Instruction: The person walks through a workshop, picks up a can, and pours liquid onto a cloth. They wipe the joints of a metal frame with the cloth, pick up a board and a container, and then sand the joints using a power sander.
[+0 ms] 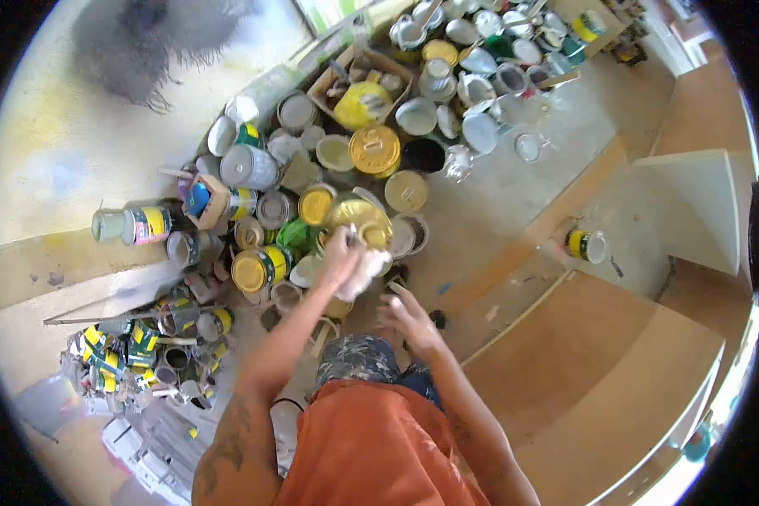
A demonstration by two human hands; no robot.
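My left hand (341,260) is closed over a gold-topped can (363,218) among the paint cans in front of me. A bunched white rag (364,277) hangs from its grip, and a small dark piece shows by the fingertips. To the right and nearer my body, my right hand (411,320) is raised with its fingers apart, holding nothing. Close around the left hand are a gold lid (315,205), a green plastic bag (294,234) and a yellow-lidded can (250,271).
Many used paint cans crowd the floor ahead, with a cardboard box (322,88) holding a yellow bag (363,104). More cans pile at left beside a thin rod (135,318). Large wooden boards (599,363) lie at right, near a lone can (596,247).
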